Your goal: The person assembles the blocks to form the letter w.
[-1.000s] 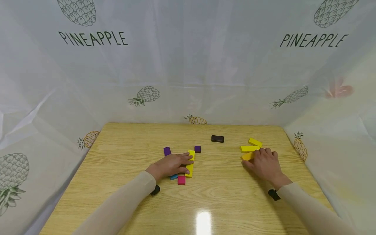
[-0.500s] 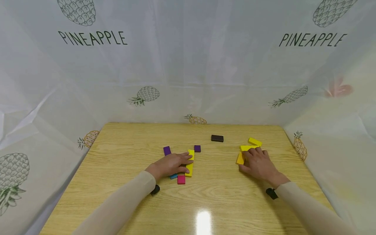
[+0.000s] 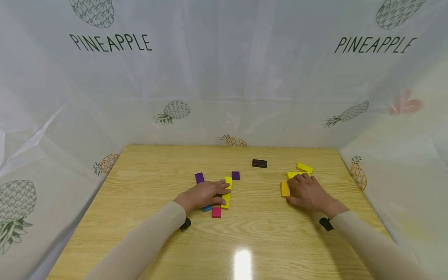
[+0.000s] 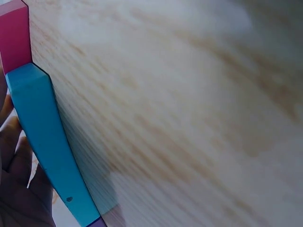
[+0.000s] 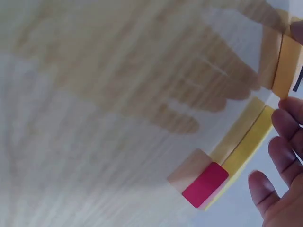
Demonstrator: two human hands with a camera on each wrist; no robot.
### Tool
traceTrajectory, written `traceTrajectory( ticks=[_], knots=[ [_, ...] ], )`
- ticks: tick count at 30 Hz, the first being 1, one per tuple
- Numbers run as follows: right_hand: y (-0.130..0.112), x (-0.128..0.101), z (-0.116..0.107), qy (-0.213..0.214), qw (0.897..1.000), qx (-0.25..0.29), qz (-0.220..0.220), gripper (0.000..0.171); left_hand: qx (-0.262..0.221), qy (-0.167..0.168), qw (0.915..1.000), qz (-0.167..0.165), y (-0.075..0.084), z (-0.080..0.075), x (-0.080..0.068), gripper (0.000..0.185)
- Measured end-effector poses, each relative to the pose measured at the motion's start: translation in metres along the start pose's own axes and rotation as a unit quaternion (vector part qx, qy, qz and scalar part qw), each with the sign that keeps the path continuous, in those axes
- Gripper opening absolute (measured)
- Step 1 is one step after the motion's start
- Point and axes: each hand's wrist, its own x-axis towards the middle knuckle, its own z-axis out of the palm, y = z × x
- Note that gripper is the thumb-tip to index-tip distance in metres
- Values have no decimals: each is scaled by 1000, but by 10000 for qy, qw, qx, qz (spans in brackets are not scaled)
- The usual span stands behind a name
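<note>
My left hand [image 3: 206, 192] lies flat on a small cluster of blocks, fingertips on a long yellow block [image 3: 227, 193]. A blue block [image 3: 207, 208] and a pink block [image 3: 216, 212] stick out under its near side. In the left wrist view the blue block [image 4: 47, 146] and pink block [image 4: 14, 35] sit beside my palm. My right hand [image 3: 306, 190] rests on a group of yellow blocks, with one short yellow block [image 3: 285, 189] at its thumb side and another yellow block [image 3: 297, 174] under its fingertips. The right wrist view shows relaxed fingers [image 5: 284, 123].
Two purple blocks [image 3: 199, 177] [image 3: 235, 175] flank the left cluster. A dark brown block [image 3: 259, 163] lies farther back, and a third yellow block [image 3: 303, 167] lies behind the right hand. A printed plastic sheet walls the wooden table [image 3: 245, 241] on three sides.
My right hand has slid a little to the left, pushing the short yellow block leftward and turning it. The left hand has stayed on its blocks.
</note>
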Motion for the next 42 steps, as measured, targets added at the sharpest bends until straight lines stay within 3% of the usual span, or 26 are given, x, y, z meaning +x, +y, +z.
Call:
traceTrajectory(
  ticks=[7,22,28,42],
  knots=[
    [-14,23,-4,-187,9996,50,-200,52,-25,23,10000,-47,0,1,-2,59],
    [-70,88,2,-346,9949,146,-933,54,-70,-51,10000,28,-2,0,1,58],
    [-77,98,8,-310,9935,48,-1092,53,-15,-51,10000,22,-2,-1,4,57],
    [-81,105,15,-563,9934,157,-984,57,-157,45,9998,113,-3,-3,2,57]
  ],
)
